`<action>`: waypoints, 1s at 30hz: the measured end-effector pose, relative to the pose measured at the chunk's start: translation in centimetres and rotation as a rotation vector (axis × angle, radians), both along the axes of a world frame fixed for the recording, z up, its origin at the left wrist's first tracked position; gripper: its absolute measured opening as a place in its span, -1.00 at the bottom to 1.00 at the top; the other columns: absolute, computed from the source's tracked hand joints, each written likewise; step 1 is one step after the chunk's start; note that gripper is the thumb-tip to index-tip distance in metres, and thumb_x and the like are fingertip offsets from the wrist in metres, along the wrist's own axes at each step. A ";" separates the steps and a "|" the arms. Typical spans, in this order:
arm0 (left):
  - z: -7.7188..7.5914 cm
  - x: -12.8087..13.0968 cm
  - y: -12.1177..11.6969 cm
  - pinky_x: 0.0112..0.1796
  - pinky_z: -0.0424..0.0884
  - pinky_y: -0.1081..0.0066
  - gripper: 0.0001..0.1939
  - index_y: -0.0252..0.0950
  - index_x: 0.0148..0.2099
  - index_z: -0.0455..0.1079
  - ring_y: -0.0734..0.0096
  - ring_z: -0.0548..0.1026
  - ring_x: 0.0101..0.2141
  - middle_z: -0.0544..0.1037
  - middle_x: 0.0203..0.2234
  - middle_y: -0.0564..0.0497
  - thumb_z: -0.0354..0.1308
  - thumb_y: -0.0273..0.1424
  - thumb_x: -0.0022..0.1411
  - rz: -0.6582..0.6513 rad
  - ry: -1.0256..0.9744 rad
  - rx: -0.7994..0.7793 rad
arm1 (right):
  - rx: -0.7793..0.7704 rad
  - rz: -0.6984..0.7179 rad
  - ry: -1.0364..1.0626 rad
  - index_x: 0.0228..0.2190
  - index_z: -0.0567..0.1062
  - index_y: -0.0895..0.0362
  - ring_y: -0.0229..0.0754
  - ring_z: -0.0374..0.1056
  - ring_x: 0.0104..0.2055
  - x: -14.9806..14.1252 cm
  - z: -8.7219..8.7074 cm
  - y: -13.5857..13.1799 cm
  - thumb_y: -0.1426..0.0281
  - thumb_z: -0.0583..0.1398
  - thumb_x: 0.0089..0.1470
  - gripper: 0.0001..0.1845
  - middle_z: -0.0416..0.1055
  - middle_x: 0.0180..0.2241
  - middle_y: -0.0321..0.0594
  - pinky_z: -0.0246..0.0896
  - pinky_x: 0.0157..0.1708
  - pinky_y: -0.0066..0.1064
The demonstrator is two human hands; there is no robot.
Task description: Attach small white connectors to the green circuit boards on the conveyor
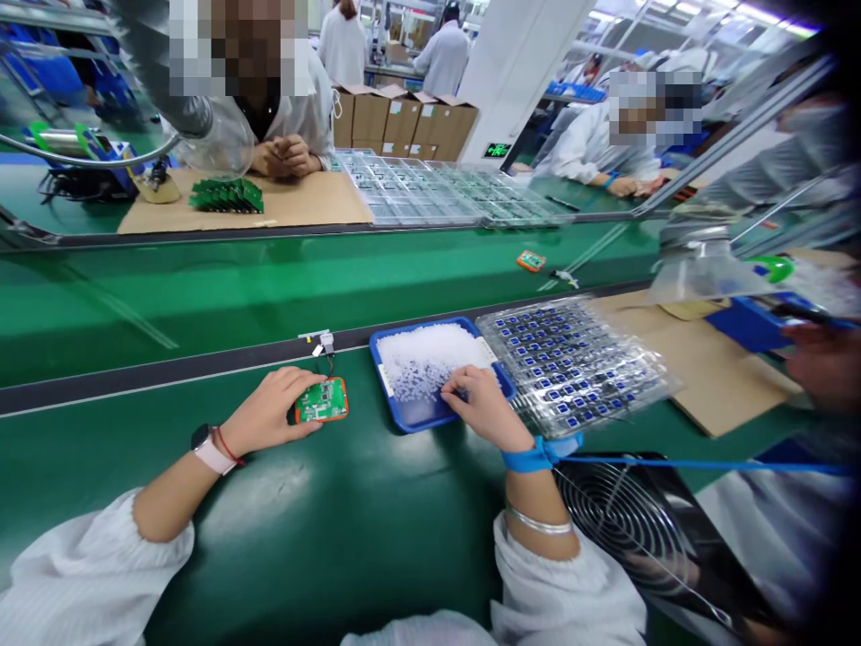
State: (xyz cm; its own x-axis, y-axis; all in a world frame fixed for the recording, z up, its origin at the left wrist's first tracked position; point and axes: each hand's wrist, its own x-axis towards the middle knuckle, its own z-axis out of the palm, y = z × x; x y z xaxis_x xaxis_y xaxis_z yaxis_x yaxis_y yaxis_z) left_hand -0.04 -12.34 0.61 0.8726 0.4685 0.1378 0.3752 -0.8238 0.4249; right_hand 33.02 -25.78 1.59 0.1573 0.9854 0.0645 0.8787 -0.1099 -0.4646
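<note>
Sleeves [87,574], white, nearest camera. Next item?

Left hand [269,413]: fingers together, clamped on a green circuit board [323,400] with orange edging, on a green workbench [377,511].

Right hand [484,408]?

Fingers together, tips among white granules [430,359] in a blue tray [410,420]; any grip, cannot tell.

A green circuit board [317,404] in an orange frame [343,399] shows at eight o'clock on the glossy green desk [202,305]. At six o'clock, a blue tray [396,399] holds white granules [430,359]. At three o'clock, a clear blister tray [571,363] carries a grid of blue squares. A blue wrist strap [538,455] sits at five o'clock.
</note>
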 end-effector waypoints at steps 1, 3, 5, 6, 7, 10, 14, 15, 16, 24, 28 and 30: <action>0.0 0.0 0.0 -0.03 0.21 0.18 -0.39 -0.24 0.16 0.13 0.13 0.30 -0.03 0.36 -0.03 -0.13 0.12 -0.08 0.14 0.006 0.002 0.004 | -0.007 0.008 0.006 -0.52 0.46 0.15 -0.09 0.22 -0.24 -0.1 0.1 0.0 0.51 0.17 -0.05 -0.92 0.35 -0.39 -0.16 0.06 -0.14 -0.22; 0.0 0.1 0.0 -0.03 0.21 0.18 -0.39 -0.24 0.15 0.14 0.13 0.31 -0.03 0.37 -0.02 -0.13 0.13 -0.08 0.13 0.027 0.003 0.013 | -0.031 0.023 0.017 -0.52 0.45 0.14 -0.08 0.21 -0.24 -0.3 0.2 0.0 0.50 0.16 -0.05 -0.92 0.34 -0.40 -0.17 0.07 -0.14 -0.22; 0.0 0.2 -0.1 -0.03 0.21 0.18 -0.38 -0.25 0.15 0.15 0.12 0.31 -0.02 0.37 -0.02 -0.13 0.14 -0.08 0.12 0.050 0.001 0.021 | -0.052 0.028 0.023 -0.53 0.45 0.15 -0.08 0.21 -0.24 -0.6 0.3 0.0 0.49 0.16 -0.04 -0.91 0.34 -0.40 -0.16 0.07 -0.15 -0.22; 0.0 0.2 -0.1 -0.02 0.21 0.18 -0.38 -0.26 0.14 0.15 0.13 0.30 -0.02 0.37 -0.02 -0.13 0.14 -0.08 0.12 0.058 -0.001 0.023 | -0.057 0.031 0.023 -0.53 0.44 0.15 -0.08 0.20 -0.24 -0.7 0.3 0.1 0.49 0.15 -0.03 -0.91 0.34 -0.40 -0.16 0.08 -0.16 -0.22; 0.0 0.2 -0.1 -0.02 0.21 0.18 -0.38 -0.27 0.14 0.15 0.13 0.30 -0.01 0.37 -0.02 -0.13 0.14 -0.09 0.12 0.062 -0.002 0.023 | -0.059 0.035 0.020 -0.53 0.44 0.15 -0.08 0.20 -0.24 -0.8 0.3 0.1 0.49 0.14 -0.03 -0.90 0.34 -0.40 -0.15 0.08 -0.16 -0.22; 0.1 0.2 -0.1 -0.02 0.21 0.19 -0.39 -0.27 0.14 0.16 0.13 0.31 -0.02 0.38 -0.02 -0.14 0.14 -0.09 0.12 0.056 -0.007 0.019 | -0.058 0.052 0.003 -0.54 0.43 0.15 -0.08 0.19 -0.24 -1.0 0.2 0.1 0.49 0.11 0.00 -0.86 0.34 -0.40 -0.14 0.08 -0.17 -0.22; 0.3 0.2 -0.2 -0.05 0.23 0.19 -0.39 -0.26 0.15 0.17 0.12 0.31 -0.03 0.38 -0.03 -0.14 0.13 -0.08 0.13 0.039 -0.014 0.000 | -0.049 0.096 -0.026 -0.56 0.40 0.14 -0.09 0.19 -0.26 -0.8 -0.2 0.0 0.50 0.08 0.01 -0.83 0.34 -0.39 -0.14 0.08 -0.18 -0.22; 0.3 0.2 -0.3 -0.05 0.23 0.19 -0.39 -0.26 0.15 0.17 0.13 0.31 -0.04 0.38 -0.03 -0.14 0.13 -0.08 0.13 0.038 -0.013 -0.004 | -0.044 0.114 -0.036 -0.57 0.38 0.14 -0.10 0.19 -0.27 -0.7 -0.3 0.0 0.51 0.07 0.02 -0.82 0.33 -0.39 -0.14 0.08 -0.18 -0.22; 0.3 0.1 -0.4 -0.05 0.23 0.19 -0.39 -0.26 0.15 0.17 0.13 0.32 -0.04 0.38 -0.04 -0.14 0.13 -0.08 0.13 0.037 -0.012 -0.008 | -0.036 0.130 -0.045 -0.57 0.38 0.14 -0.10 0.20 -0.27 -0.6 -0.3 0.0 0.52 0.06 0.02 -0.81 0.33 -0.39 -0.13 0.08 -0.18 -0.22; 0.3 -0.7 -1.9 -0.03 0.21 0.15 -0.38 -0.23 0.11 0.24 0.12 0.32 -0.03 0.40 -0.04 -0.13 0.20 -0.07 0.05 0.073 -0.054 -0.091 | 0.263 0.200 0.249 -0.46 0.35 0.10 -0.08 0.21 -0.12 -6.7 1.9 2.1 0.40 0.04 0.11 -0.85 0.29 -0.26 -0.11 0.09 -0.08 -0.18; 0.6 0.3 -2.1 -0.03 0.26 0.22 -0.74 -0.24 -0.09 0.41 0.24 0.37 -0.06 0.47 -0.13 -0.09 0.08 -0.24 0.23 0.174 -0.276 -0.223 | 0.244 0.321 0.483 -0.47 0.33 0.09 -0.12 0.23 -0.11 -13.3 1.0 4.3 0.41 0.04 0.10 -0.87 0.27 -0.26 -0.15 0.14 -0.07 -0.22; 0.6 0.8 -2.0 -0.07 0.30 0.26 -0.81 -0.26 -0.18 0.45 0.30 0.41 -0.13 0.51 -0.21 -0.06 0.06 -0.31 0.25 0.223 -0.351 -0.274 | 0.275 0.291 0.529 -0.47 0.32 0.09 -0.13 0.22 -0.11 -15.1 -0.2 5.5 0.42 0.05 0.10 -0.87 0.26 -0.26 -0.15 0.15 -0.06 -0.22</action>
